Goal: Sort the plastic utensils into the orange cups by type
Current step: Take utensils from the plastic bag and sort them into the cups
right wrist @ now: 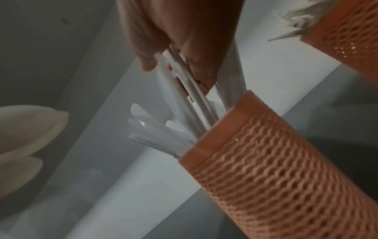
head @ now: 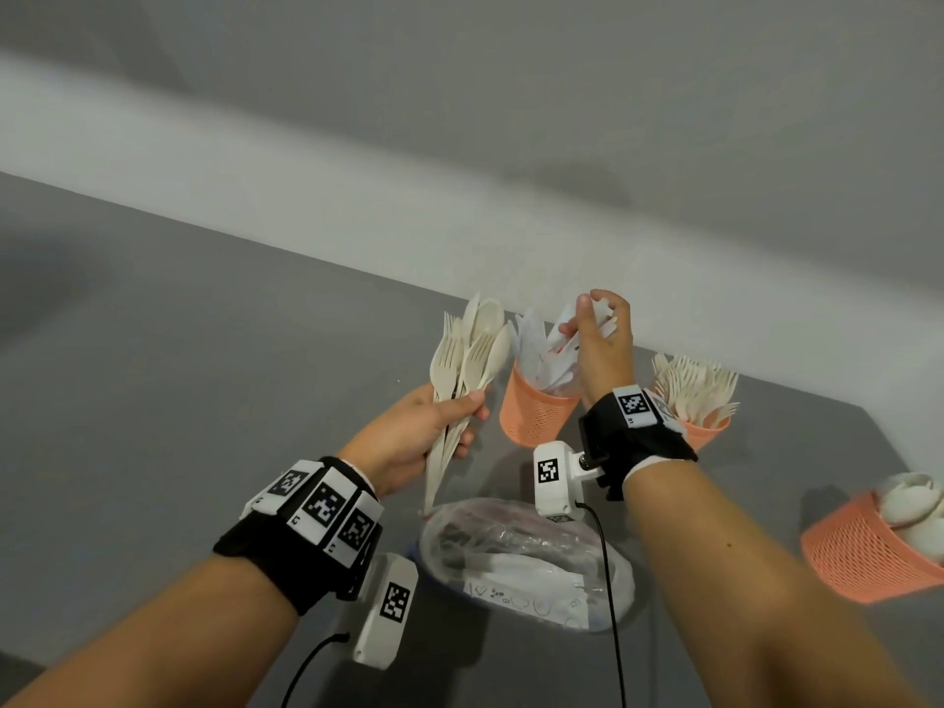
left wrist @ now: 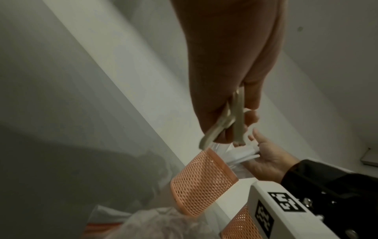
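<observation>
My left hand (head: 434, 426) grips a bundle of cream forks and spoons (head: 467, 360) by the handles, heads up, left of the middle orange mesh cup (head: 534, 413). That cup (right wrist: 266, 161) holds white knives (head: 536, 350). My right hand (head: 597, 334) is above it, fingers curled around several white knife handles (right wrist: 184, 77) that reach down into the cup. A second orange cup (head: 707, 434), full of cream forks (head: 694, 385), stands to the right. A third orange cup (head: 868, 549) with spoons (head: 909, 498) sits at the right edge.
A crumpled clear plastic bag (head: 526, 554) lies on the grey table (head: 204, 350) in front of the cups, below my wrists. A white wall (head: 459, 145) runs right behind the cups. Camera cables hang from both wrist mounts.
</observation>
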A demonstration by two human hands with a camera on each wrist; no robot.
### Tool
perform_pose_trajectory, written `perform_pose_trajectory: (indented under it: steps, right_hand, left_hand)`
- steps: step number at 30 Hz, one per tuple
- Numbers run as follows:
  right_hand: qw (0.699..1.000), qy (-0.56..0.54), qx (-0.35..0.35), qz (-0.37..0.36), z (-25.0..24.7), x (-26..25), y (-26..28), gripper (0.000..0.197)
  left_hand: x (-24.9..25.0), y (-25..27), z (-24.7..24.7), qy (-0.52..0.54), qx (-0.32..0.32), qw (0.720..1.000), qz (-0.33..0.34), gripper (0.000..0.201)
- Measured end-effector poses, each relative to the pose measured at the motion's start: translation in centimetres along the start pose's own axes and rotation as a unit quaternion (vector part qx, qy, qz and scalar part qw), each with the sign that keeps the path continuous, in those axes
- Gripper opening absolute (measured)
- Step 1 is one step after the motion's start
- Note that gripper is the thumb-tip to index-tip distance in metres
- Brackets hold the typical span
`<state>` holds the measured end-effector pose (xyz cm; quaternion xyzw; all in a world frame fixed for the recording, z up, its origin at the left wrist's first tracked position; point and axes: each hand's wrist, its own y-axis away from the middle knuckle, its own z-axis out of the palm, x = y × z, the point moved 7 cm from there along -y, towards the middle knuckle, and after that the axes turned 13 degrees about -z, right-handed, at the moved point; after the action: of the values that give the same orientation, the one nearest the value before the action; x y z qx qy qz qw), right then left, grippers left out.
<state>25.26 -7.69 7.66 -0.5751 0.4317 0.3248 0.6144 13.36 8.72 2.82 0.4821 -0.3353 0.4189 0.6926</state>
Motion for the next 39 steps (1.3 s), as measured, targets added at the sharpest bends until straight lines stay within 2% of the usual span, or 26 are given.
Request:
perform_pose_trajectory:
  steps: [4, 8, 10, 11, 13, 15, 16, 17, 19, 21, 22, 23, 24, 27, 30, 33, 35, 37, 39]
  right_hand:
    - [0.999, 0.031, -0.024, 0.003, 0.0, 0.3, 0.0, 0.026]
    - [0.977, 0.13, -0.164, 0.031, 1.1, 0.8, 0.5, 0.026]
    - [0.97, 0.138, -0.195, 0.035, 1.4, 0.3, 0.3, 0.023]
    - [0.973, 0.133, -0.188, 0.03, 1.2, -0.2, 0.2, 0.029]
    - [0.986, 0.124, -0.111, -0.02, 0.2, -2.2, -0.4, 0.049]
    - [0.984, 0.118, -0.028, -0.13, -0.9, -5.5, -0.2, 0.045]
    - [0.976, 0.125, -0.014, -0.179, -1.1, -7.1, 0.3, 0.037]
    - [0.969, 0.131, -0.03, -0.207, -0.9, -8.4, 0.9, 0.026]
    - [0.961, 0.129, -0.134, -0.207, 0.8, -9.8, 2.9, 0.009]
    - [0.94, 0.156, -0.254, -0.163, 2.6, -9.3, 5.3, 0.005]
    - [0.925, 0.192, -0.291, -0.15, 3.2, -8.8, 6.2, 0.001]
    - [0.912, 0.235, -0.302, -0.145, 3.2, -8.3, 6.9, 0.007]
    - [0.906, 0.267, -0.296, -0.146, 3.0, -7.8, 7.2, 0.011]
    - [0.914, 0.292, -0.248, -0.136, 1.5, -7.5, 7.4, 0.01]
    - [0.923, 0.281, -0.217, -0.145, 0.7, -8.2, 7.9, 0.008]
    - [0.944, 0.238, -0.194, -0.121, -0.1, -8.7, 8.1, 0.009]
    - [0.962, 0.185, -0.184, -0.078, -0.7, -8.2, 8.0, 0.005]
    - [0.975, 0.135, -0.169, -0.043, -1.3, -7.9, 8.0, 0.01]
    - [0.981, 0.104, -0.161, -0.034, -1.7, -8.3, 8.0, 0.009]
  left_hand:
    - [-0.2, 0.1, 0.6, 0.013, -0.021, 1.0, -0.003, 0.01]
    - [0.1, 0.4, 1.3, 0.018, -0.045, 0.999, 0.0, 0.01]
    - [0.4, 0.6, 1.6, 0.015, -0.053, 0.998, 0.006, 0.01]
    - [0.5, 0.7, 1.7, 0.015, -0.056, 0.998, 0.009, 0.01]
    - [0.7, 0.7, 1.9, 0.019, -0.054, 0.998, 0.016, 0.009]
    - [0.8, 0.7, 2.1, 0.028, -0.042, 0.999, 0.021, 0.007]
    - [0.7, 0.6, 2.1, 0.034, -0.033, 0.999, 0.023, 0.006]
    - [0.7, 0.5, 2.2, 0.04, -0.023, 0.999, 0.024, 0.006]
    - [0.6, 0.4, 2.4, 0.044, -0.006, 0.999, 0.03, 0.007]
    - [0.6, 0.4, 3.1, 0.039, -0.005, 0.999, 0.037, 0.009]
    - [0.7, 0.5, 3.6, 0.036, -0.011, 0.998, 0.043, 0.011]
    - [0.8, 0.6, 4.1, 0.033, -0.019, 0.998, 0.048, 0.014]
    - [0.9, 0.7, 4.6, 0.024, -0.027, 0.998, 0.055, 0.018]
    - [1.1, 1.2, 6.0, -0.015, -0.049, 0.996, 0.074, 0.022]
    - [1.3, 1.6, 6.9, -0.012, -0.059, 0.994, 0.094, 0.014]
    - [1.3, 1.5, 7.4, 0.025, -0.069, 0.993, 0.091, 0.024]
    - [1.1, 1.4, 7.6, 0.042, -0.075, 0.993, 0.082, 0.026]
    - [1.1, 1.2, 7.6, 0.05, -0.071, 0.993, 0.076, 0.026]
    - [1.3, 1.2, 7.8, 0.054, -0.075, 0.993, 0.074, 0.026]
